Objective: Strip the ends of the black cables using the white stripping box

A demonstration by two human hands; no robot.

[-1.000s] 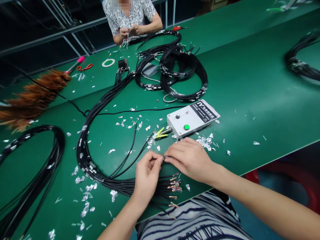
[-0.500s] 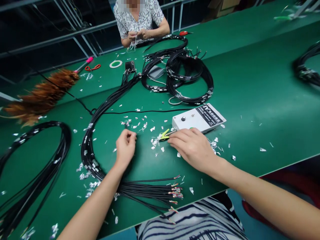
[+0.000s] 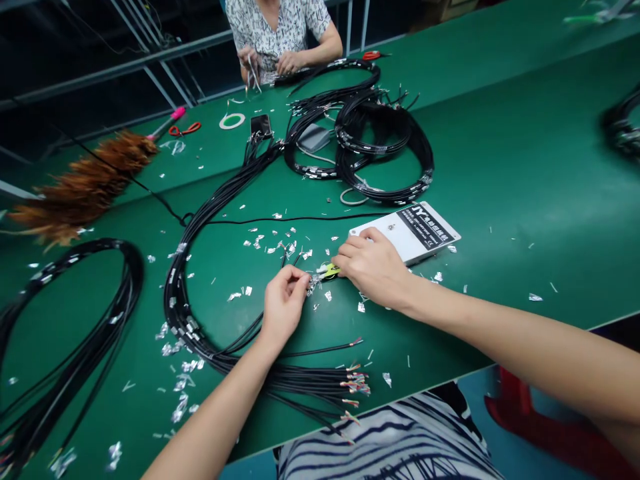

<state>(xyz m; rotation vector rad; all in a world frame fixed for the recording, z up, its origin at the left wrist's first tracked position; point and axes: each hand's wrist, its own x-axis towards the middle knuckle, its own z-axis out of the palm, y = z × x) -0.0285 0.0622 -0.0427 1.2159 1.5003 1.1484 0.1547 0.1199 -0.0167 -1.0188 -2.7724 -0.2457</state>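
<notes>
Left hand point(image 3: 283, 305) fingers pinch a black cable point(image 3: 245, 335) end; right hand point(image 3: 373, 267) fingers close on the yellow clip point(image 3: 330, 271) beside the white box point(image 3: 425, 235) labelled "JY"

Green workbenches in a dim workshop

A green-matted tabletop point(image 3: 525, 153) fills most of the view, its near edge rising toward the right. A second green tabletop point(image 3: 475, 47) meets its far edge along a straight seam. Past the far left corner, grey metal frame rails point(image 3: 150, 57) cross at angles against a dark backdrop. A person in a patterned shirt point(image 3: 280, 27) sits at the far edge of the second tabletop. Below the near edge lie a blue floor point(image 3: 480, 407) and a red plastic seat point(image 3: 545, 433), only partly in view. Even light from above lays a soft sheen on the mat toward the right edge.
</notes>
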